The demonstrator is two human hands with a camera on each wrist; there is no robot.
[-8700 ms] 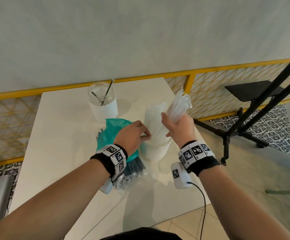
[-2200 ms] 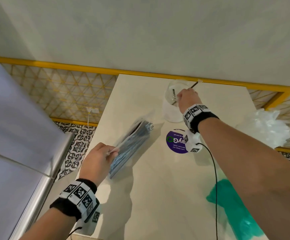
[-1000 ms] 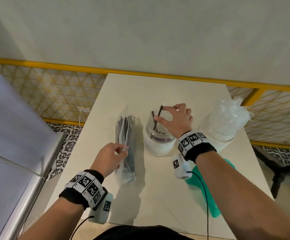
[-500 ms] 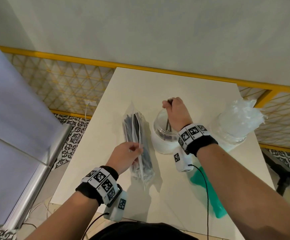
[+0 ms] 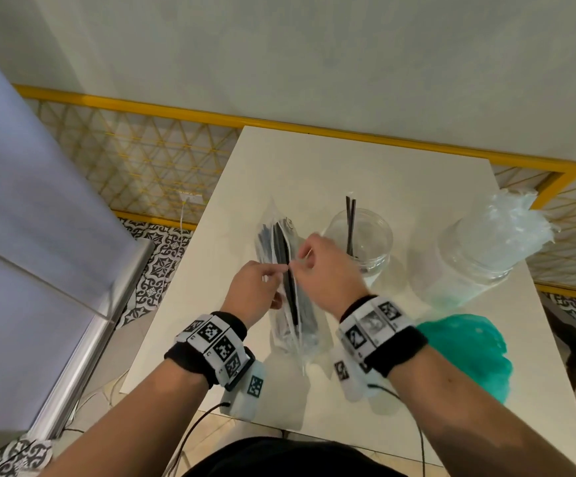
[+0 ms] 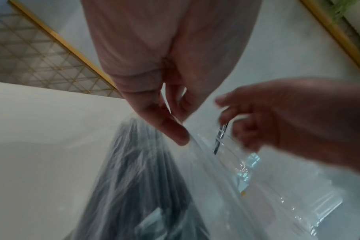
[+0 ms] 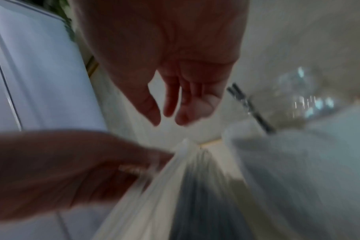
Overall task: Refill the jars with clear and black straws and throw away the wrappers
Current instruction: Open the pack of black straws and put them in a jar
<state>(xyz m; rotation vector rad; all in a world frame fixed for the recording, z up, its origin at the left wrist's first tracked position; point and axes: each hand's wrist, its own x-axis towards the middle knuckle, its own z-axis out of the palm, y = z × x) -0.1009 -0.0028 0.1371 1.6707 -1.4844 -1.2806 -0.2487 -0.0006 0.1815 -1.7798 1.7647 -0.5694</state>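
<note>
The left hand (image 5: 253, 290) pinches the upper edge of the clear bag of black straws (image 5: 288, 290) between thumb and forefinger, holding it up on the white table (image 5: 317, 166). The right hand (image 5: 324, 266) meets it at the same edge, fingers curled in; the head view suggests a pinch on the plastic, but the right wrist view is blurred and shows its fingertips (image 7: 183, 116) just above the bag's top, so I cannot tell whether it grips. Just right of the bag stands a clear jar (image 5: 362, 242) with two black straws (image 5: 350, 225) upright in it. Further right is a second jar (image 5: 469, 266) stuffed with clear wrapped straws (image 5: 510, 222). A green plastic wrapper (image 5: 465, 352) lies near the table's right front edge. The wrist bands (image 5: 214, 342) bear square black-and-white markers (no readable words); a small print on the bag is too tiny to read.
</note>
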